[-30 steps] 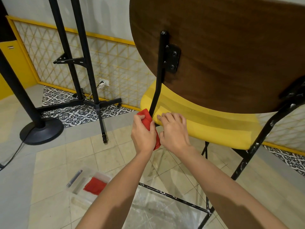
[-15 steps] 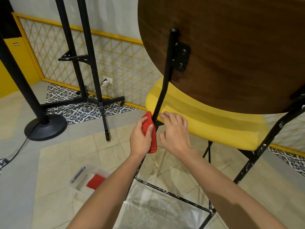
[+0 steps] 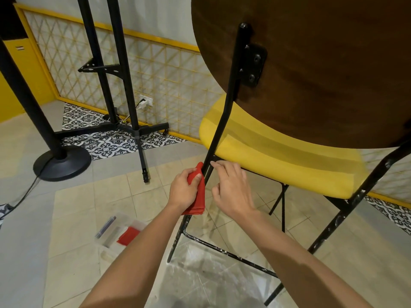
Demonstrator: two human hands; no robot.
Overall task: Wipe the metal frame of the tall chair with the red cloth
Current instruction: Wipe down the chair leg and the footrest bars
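The tall chair (image 3: 311,74) fills the right; floor tiles (image 3: 89,207) spread left of its metal frame (image 3: 222,121); the left hand (image 3: 184,190) grips the red cloth (image 3: 198,197) against the post below the seat edge; the right hand (image 3: 231,190) hangs relaxed, just beside it.

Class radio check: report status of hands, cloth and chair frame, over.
Left hand grips red cloth against black frame post. Right hand beside post, holding nothing. No obstruction seen along post.
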